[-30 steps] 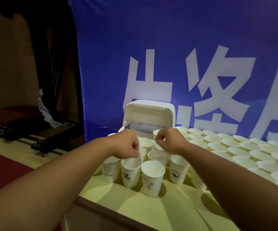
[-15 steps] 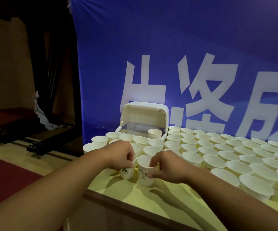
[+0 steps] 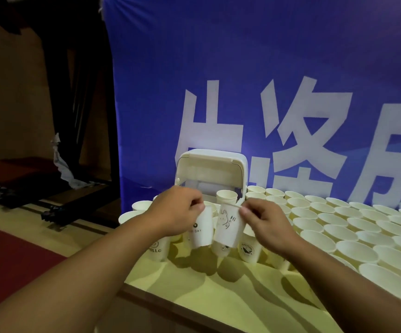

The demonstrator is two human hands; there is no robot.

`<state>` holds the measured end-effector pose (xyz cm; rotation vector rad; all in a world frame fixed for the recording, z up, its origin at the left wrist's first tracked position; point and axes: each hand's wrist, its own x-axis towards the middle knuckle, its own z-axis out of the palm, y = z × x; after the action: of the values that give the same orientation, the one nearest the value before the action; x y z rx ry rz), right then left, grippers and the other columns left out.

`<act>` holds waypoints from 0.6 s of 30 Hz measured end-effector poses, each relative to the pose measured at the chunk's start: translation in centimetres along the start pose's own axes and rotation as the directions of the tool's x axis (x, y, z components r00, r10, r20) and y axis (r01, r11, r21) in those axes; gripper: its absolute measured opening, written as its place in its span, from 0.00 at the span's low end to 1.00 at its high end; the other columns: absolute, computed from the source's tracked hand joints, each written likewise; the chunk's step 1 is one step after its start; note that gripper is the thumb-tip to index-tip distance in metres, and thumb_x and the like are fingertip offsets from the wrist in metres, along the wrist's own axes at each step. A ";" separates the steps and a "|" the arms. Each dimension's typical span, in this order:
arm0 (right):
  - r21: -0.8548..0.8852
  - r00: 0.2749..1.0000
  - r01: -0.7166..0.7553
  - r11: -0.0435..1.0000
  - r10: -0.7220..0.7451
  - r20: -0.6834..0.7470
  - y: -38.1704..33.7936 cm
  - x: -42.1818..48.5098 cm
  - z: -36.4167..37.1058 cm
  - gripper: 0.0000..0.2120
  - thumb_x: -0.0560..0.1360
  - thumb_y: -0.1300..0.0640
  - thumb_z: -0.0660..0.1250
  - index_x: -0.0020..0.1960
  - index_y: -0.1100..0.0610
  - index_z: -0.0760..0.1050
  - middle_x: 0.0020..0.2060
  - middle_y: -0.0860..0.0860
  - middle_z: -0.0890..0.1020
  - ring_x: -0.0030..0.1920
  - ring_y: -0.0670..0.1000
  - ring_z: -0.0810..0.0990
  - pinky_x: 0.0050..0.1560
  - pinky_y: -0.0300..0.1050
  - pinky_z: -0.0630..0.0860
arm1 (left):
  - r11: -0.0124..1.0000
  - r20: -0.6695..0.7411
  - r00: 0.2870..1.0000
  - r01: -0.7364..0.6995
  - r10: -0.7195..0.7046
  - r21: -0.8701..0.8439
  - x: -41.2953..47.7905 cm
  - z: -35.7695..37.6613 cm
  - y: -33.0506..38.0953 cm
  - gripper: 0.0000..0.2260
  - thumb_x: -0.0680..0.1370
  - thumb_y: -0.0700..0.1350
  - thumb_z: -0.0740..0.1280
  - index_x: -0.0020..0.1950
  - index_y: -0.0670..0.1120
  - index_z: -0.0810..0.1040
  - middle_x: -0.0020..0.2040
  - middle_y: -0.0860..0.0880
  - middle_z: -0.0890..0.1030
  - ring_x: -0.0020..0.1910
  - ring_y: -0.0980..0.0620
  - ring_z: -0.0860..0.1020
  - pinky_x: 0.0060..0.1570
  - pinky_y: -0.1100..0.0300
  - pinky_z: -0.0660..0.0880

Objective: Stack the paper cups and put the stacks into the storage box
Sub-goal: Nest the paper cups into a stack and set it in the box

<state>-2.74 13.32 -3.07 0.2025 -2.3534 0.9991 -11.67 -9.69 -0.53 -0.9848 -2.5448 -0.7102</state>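
A lettered cup (image 3: 203, 227) and a rabbit cup (image 3: 229, 224) hang lifted side by side, slightly tilted. Rows of upright white cups (image 3: 338, 224) stand to the right. The white storage box (image 3: 210, 171) stands open behind.

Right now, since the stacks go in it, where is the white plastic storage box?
The white plastic storage box stands centre in the head view, lid open, against the blue banner, behind the left hand and right hand.

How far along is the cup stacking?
Barely started. Done: storage box stands open, a lone cup at its mouth. In hand: left hand holds the DAY cup, right hand pinches the rabbit cup by its rim, both lifted, not yet nested. Left: rows of single cups across the table.
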 end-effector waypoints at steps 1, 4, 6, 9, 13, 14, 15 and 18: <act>0.004 0.999 0.004 1.000 -0.004 -0.050 0.0 0.6 -0.4 0.13 0.80 0.54 0.64 0.37 0.47 0.76 0.32 0.40 0.78 0.34 0.41 0.74 0.34 0.31 0.69 | 0.999 -0.020 1.000 0.005 -0.006 -0.054 0.7 -0.2 0.2 0.08 0.81 0.52 0.65 0.41 0.56 0.77 0.40 0.57 0.80 0.40 0.54 0.78 0.40 0.51 0.78; 0.030 0.983 -0.031 0.999 0.036 -0.180 0.6 2.8 -1.6 0.12 0.80 0.54 0.64 0.38 0.51 0.77 0.32 0.46 0.79 0.34 0.45 0.75 0.35 0.41 0.72 | 0.990 -0.107 0.994 -0.001 -0.014 -0.139 3.0 -0.7 0.8 0.10 0.80 0.50 0.66 0.39 0.55 0.77 0.36 0.55 0.79 0.36 0.52 0.77 0.36 0.51 0.77; 0.024 0.969 -0.080 0.997 0.083 -0.231 1.3 4.5 -2.2 0.11 0.80 0.52 0.63 0.40 0.51 0.78 0.35 0.48 0.80 0.37 0.49 0.78 0.36 0.48 0.75 | 0.989 -0.166 0.986 0.002 -0.027 -0.148 4.8 -0.5 1.1 0.11 0.81 0.50 0.65 0.39 0.54 0.75 0.35 0.55 0.78 0.35 0.53 0.76 0.33 0.55 0.72; -0.018 0.951 -0.144 0.989 0.134 -0.277 2.5 6.8 -2.7 0.08 0.80 0.51 0.64 0.44 0.49 0.78 0.41 0.47 0.82 0.41 0.50 0.80 0.36 0.42 0.74 | 0.990 -0.176 0.982 0.039 -0.062 -0.132 7.7 0.5 1.4 0.12 0.83 0.49 0.62 0.39 0.54 0.73 0.39 0.54 0.77 0.37 0.54 0.75 0.33 0.57 0.68; -0.075 0.933 -0.225 0.972 0.192 -0.305 4.3 9.4 -3.0 0.03 0.80 0.52 0.65 0.50 0.49 0.77 0.48 0.49 0.81 0.46 0.51 0.80 0.46 0.46 0.80 | 0.998 -0.099 0.994 0.047 -0.050 -0.031 11.1 2.4 1.8 0.10 0.85 0.47 0.61 0.43 0.51 0.72 0.45 0.53 0.76 0.41 0.53 0.74 0.34 0.60 0.67; -0.080 0.929 -0.234 0.969 0.199 -0.310 4.6 9.9 -3.0 0.03 0.80 0.53 0.65 0.51 0.50 0.77 0.50 0.50 0.81 0.47 0.52 0.79 0.48 0.47 0.80 | 0.999 -0.081 0.996 0.037 -0.037 0.003 11.8 2.9 1.9 0.09 0.85 0.46 0.62 0.44 0.50 0.73 0.46 0.52 0.76 0.42 0.52 0.75 0.36 0.60 0.68; -0.094 0.927 -0.243 0.966 0.202 -0.317 5.0 10.3 -3.0 0.04 0.80 0.53 0.65 0.53 0.51 0.78 0.51 0.51 0.81 0.48 0.52 0.79 0.48 0.47 0.80 | 0.999 -0.062 0.998 0.034 -0.032 0.023 12.4 3.3 1.9 0.08 0.85 0.45 0.62 0.45 0.49 0.73 0.47 0.50 0.77 0.44 0.50 0.76 0.40 0.58 0.72; -0.144 0.919 -0.252 0.957 0.190 -0.345 5.8 11.4 -2.8 0.07 0.80 0.55 0.65 0.57 0.53 0.78 0.54 0.53 0.82 0.47 0.51 0.77 0.49 0.46 0.79 | 0.997 -0.014 0.999 0.041 -0.040 0.066 14.0 5.2 1.6 0.07 0.85 0.44 0.62 0.47 0.49 0.73 0.50 0.48 0.76 0.49 0.46 0.77 0.52 0.51 0.77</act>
<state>-12.96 20.30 1.28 -0.2913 -2.1722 0.8324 -21.12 1.71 2.13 -0.9070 -2.5669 -0.6368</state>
